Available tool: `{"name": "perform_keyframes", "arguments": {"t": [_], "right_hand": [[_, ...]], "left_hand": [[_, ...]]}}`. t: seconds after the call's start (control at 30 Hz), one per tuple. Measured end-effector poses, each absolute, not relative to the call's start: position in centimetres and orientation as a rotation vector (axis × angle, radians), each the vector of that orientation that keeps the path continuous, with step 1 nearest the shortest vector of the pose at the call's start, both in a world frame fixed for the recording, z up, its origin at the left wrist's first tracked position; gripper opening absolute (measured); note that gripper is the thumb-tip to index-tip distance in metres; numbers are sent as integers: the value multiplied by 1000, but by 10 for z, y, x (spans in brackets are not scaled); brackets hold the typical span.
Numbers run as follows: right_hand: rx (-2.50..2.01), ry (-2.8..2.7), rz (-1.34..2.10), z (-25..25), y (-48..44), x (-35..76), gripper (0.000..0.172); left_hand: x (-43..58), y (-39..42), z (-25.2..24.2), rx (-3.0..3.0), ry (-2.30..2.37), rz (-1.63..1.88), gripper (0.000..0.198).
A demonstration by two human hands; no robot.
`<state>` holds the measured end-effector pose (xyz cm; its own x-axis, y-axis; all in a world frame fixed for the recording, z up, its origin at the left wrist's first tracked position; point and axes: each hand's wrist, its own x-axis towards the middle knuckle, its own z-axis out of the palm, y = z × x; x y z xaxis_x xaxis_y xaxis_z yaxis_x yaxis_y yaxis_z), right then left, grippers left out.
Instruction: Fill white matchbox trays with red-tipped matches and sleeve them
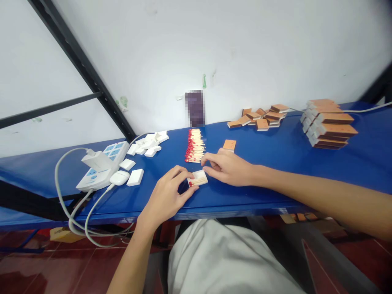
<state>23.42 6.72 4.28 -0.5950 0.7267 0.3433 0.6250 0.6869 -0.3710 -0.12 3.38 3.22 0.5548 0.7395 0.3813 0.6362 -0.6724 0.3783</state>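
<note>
**Open match tray pinched at the front edge, spill risk**

- Left hand [167, 192]: thumb and fingers closed around the left end of the match tray [197, 178]. The tray is white and open-topped, with a few red-tipped matches lying in it.
- Right hand [228, 167]: fingers loosely curled, index and thumb tips at the tray's right end. Can't tell whether they grip the tray, grip a match, or only touch.
- The tray sits flat on the blue tabletop [275, 163], close to the front edge and about mid-length.
- Loose matches [195, 146] lie in a row just behind the tray, heads mostly facing left.
- A single orange box [229, 144] is just right of that row, touching the back of the right hand or nearly so.
- Boxes: a low heap of orange boxes [260, 116] sits by the back edge, and a taller box stack [329, 124] is toward the back right corner.
- Left side: empty white trays [148, 143], then a power strip [102, 165] at the front left, with cables [65, 204] hanging over the front edge.

Risks, as I judge them:
- The tray has no lid and is light. A small tilt or an uneven squeeze could tip matches out, and this close to the front edge they'd land on the lap or floor.
- The right wrist is near the match row, so a sweep could scatter it or knock the orange box.
- Heads rubbing a box's striker side could spark.
</note>
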Motion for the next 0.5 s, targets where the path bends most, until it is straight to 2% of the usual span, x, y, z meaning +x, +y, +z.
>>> {"name": "perform_keyframes", "arguments": {"t": [0.23,0.37,0.43,0.5], "right_hand": [[-1154,-2469,253,35,82,240,29],[-1210,-2486,232,32,86,240,34],[-1257,-2447,228,31,89,240,35],[-1304,-2393,235,31,92,239,32]], "left_hand": [[0,33,35,2606,1058,691,17],[-1,31,37,2590,1062,672,27],[-1,30,37,2557,1098,669,33],[-2,30,36,2520,1144,707,31]]}}
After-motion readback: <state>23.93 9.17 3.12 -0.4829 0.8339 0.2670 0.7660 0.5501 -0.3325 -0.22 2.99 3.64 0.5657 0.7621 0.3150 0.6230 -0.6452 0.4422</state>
